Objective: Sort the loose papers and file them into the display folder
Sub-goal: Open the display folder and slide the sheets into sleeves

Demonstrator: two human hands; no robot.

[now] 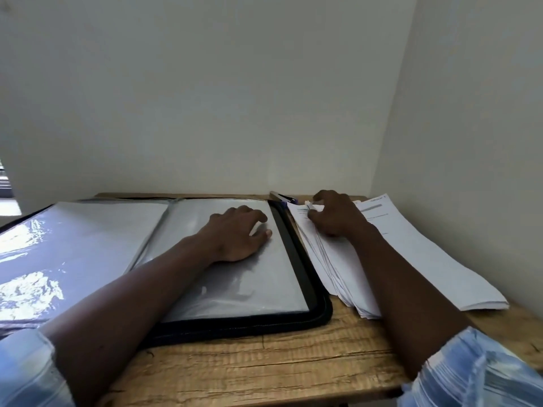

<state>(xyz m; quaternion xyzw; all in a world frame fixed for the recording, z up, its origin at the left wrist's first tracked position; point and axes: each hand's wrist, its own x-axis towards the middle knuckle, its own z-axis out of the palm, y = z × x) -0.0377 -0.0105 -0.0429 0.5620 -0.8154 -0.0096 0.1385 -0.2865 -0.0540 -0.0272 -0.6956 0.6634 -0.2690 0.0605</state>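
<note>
Printed lines on the loose papers (411,230) are too blurred to read.

Note that the display folder (308,277) has a black border, and its plastic pockets (97,230) are silver-grey with white glare patches. The loose papers (426,259) are white with faint grey print lines. The table (264,371) is brown wood with dark grain streaks. Your shirt cuffs (482,374) are pale blue, streaked white. The wall (235,98) is plain off-white.
</note>
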